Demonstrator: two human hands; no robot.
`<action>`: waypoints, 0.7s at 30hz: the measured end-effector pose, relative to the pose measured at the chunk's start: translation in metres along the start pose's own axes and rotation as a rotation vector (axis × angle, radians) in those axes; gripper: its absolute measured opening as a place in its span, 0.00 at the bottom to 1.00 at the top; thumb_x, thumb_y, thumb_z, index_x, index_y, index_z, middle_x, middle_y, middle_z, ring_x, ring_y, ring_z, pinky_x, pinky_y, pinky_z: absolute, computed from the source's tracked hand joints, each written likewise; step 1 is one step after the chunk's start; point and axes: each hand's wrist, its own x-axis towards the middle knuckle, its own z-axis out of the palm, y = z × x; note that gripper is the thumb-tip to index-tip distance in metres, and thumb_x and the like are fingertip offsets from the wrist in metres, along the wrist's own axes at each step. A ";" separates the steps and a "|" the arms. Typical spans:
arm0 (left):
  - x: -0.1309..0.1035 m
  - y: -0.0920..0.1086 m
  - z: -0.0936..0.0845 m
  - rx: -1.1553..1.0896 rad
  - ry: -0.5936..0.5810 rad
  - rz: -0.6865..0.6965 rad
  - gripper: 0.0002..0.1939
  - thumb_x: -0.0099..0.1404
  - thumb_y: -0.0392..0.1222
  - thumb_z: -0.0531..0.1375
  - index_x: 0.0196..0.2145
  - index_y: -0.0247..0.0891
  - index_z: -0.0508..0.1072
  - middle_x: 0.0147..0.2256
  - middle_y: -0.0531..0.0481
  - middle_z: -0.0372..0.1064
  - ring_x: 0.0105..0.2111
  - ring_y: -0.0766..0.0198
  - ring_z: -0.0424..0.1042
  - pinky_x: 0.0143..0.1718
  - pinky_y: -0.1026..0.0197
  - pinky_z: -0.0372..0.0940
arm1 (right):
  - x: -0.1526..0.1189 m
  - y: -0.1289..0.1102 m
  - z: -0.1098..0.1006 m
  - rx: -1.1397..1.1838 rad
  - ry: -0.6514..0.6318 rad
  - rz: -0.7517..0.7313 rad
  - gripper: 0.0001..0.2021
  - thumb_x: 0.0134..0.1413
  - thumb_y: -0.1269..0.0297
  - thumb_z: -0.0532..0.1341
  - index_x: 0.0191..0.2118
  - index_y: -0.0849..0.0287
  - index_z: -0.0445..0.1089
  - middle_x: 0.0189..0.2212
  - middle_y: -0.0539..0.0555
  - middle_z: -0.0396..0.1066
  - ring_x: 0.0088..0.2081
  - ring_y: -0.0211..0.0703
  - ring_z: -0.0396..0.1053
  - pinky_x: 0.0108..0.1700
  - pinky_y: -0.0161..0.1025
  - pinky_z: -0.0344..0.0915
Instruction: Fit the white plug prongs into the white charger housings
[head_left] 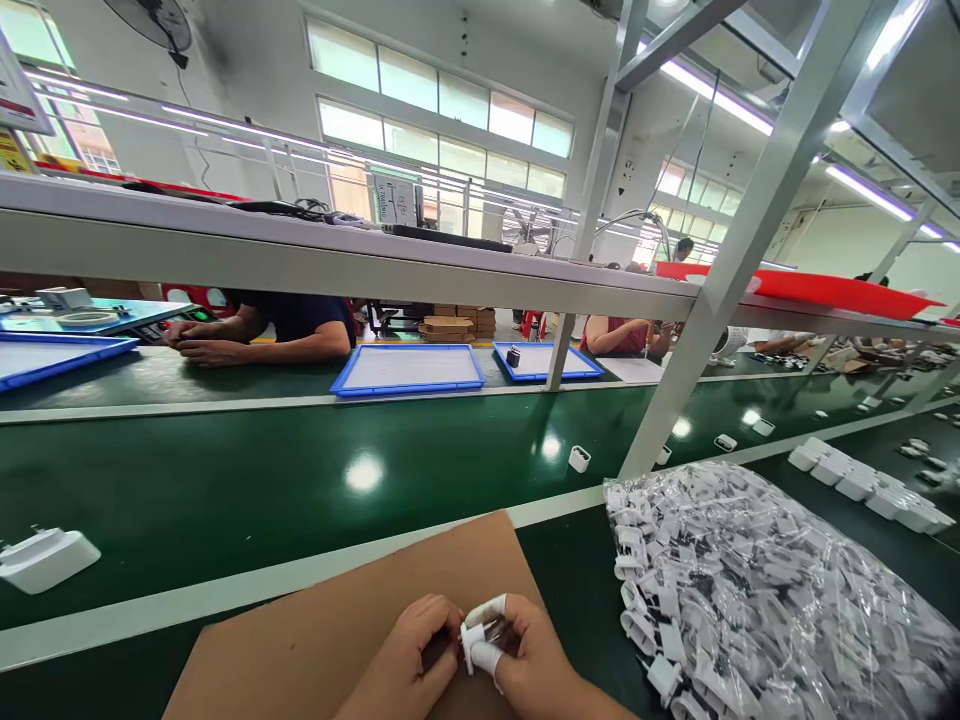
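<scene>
While handheld — plug (472,641) upright, pins (492,629) rightward

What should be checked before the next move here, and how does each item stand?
- Small white part held in the right hand: ok.
- Left hand up at the part: ok.
- Left fingertips gripping it firmly: cannot tell, partly hidden.
- White finger coverings on the right thumb and a finger: ok.
- Cardboard sheet beneath the hands: ok.
- Clear plastic over the pile of white parts covering all of them: not ok, some lie exposed at its near left edge.
</scene>
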 end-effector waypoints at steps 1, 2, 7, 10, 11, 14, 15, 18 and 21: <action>0.000 -0.001 0.000 0.003 -0.001 0.005 0.06 0.62 0.36 0.54 0.30 0.42 0.70 0.34 0.50 0.73 0.36 0.58 0.72 0.42 0.58 0.67 | 0.000 -0.001 0.000 0.001 -0.001 -0.004 0.12 0.48 0.56 0.69 0.39 0.56 0.78 0.31 0.52 0.76 0.31 0.41 0.69 0.34 0.36 0.65; -0.001 -0.001 0.000 0.002 0.000 0.010 0.06 0.63 0.36 0.53 0.31 0.42 0.70 0.34 0.50 0.73 0.36 0.58 0.72 0.42 0.58 0.67 | -0.001 -0.001 0.000 0.005 0.001 -0.006 0.12 0.48 0.58 0.68 0.39 0.56 0.78 0.32 0.53 0.76 0.31 0.40 0.70 0.35 0.36 0.65; -0.002 -0.001 -0.001 -0.012 -0.013 -0.009 0.08 0.66 0.39 0.52 0.31 0.41 0.70 0.35 0.49 0.74 0.37 0.58 0.72 0.42 0.58 0.67 | -0.001 -0.003 0.002 0.004 0.010 0.008 0.11 0.49 0.61 0.68 0.39 0.57 0.78 0.31 0.51 0.75 0.30 0.38 0.67 0.34 0.35 0.64; -0.001 -0.002 0.000 -0.012 -0.019 -0.010 0.10 0.68 0.42 0.52 0.30 0.41 0.70 0.35 0.48 0.74 0.36 0.58 0.72 0.42 0.57 0.67 | -0.001 -0.005 0.003 0.016 0.014 0.026 0.10 0.49 0.61 0.68 0.38 0.57 0.77 0.31 0.51 0.74 0.29 0.37 0.66 0.33 0.34 0.62; 0.000 -0.002 0.000 -0.012 -0.020 -0.005 0.10 0.68 0.43 0.52 0.31 0.41 0.71 0.35 0.48 0.74 0.36 0.58 0.72 0.42 0.57 0.68 | -0.001 -0.006 0.003 0.026 0.012 0.033 0.10 0.48 0.61 0.69 0.38 0.57 0.77 0.30 0.51 0.74 0.29 0.37 0.66 0.33 0.34 0.62; 0.000 -0.003 0.000 -0.001 -0.018 0.003 0.11 0.69 0.44 0.52 0.32 0.41 0.72 0.36 0.48 0.74 0.38 0.58 0.73 0.43 0.57 0.68 | -0.001 -0.008 0.003 0.036 0.016 0.037 0.11 0.48 0.59 0.70 0.38 0.57 0.77 0.29 0.50 0.73 0.29 0.37 0.66 0.32 0.34 0.62; 0.000 -0.003 0.000 0.005 -0.016 0.002 0.11 0.69 0.44 0.53 0.32 0.42 0.72 0.36 0.48 0.74 0.38 0.58 0.73 0.43 0.57 0.68 | -0.001 -0.009 0.003 0.024 0.022 0.030 0.11 0.48 0.58 0.70 0.38 0.57 0.78 0.29 0.50 0.73 0.29 0.38 0.66 0.33 0.34 0.62; -0.001 -0.001 -0.001 0.022 -0.007 -0.003 0.11 0.68 0.44 0.53 0.31 0.42 0.73 0.36 0.48 0.75 0.37 0.58 0.73 0.42 0.58 0.69 | -0.002 -0.007 0.001 -0.047 0.050 0.002 0.13 0.49 0.55 0.70 0.38 0.56 0.79 0.32 0.52 0.76 0.31 0.39 0.69 0.33 0.34 0.64; -0.001 0.000 -0.001 0.022 0.002 0.003 0.11 0.68 0.46 0.54 0.31 0.42 0.74 0.36 0.48 0.76 0.38 0.58 0.74 0.42 0.58 0.70 | -0.002 -0.005 -0.001 -0.103 0.054 -0.010 0.15 0.49 0.52 0.70 0.40 0.55 0.79 0.35 0.52 0.77 0.32 0.40 0.70 0.35 0.35 0.65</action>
